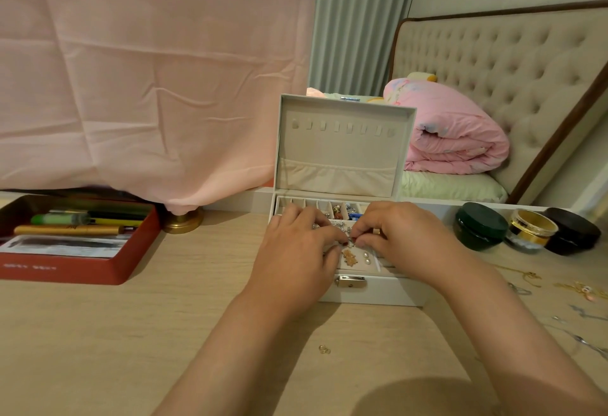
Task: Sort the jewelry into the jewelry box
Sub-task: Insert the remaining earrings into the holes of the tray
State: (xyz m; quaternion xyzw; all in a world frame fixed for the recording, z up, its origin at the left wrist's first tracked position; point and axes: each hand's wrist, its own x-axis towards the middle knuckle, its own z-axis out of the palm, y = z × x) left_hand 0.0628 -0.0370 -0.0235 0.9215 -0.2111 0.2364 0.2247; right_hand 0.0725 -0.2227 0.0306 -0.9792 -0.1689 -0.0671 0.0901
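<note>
White rectangular jewelry box (371,294), fabric-lined, lid upright | left hand (296,248), right hand (404,238): both curled, pinching small silver jewelry piece (352,243) above near compartments | loose chains (526,276) on wood-grain desk (164,333), right

Upright lid (342,146) walls the box (378,295) behind; jars (480,226) flank right.

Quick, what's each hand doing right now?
Left hand: pinching a small jewelry piece.
Right hand: pinching the same piece.
</note>
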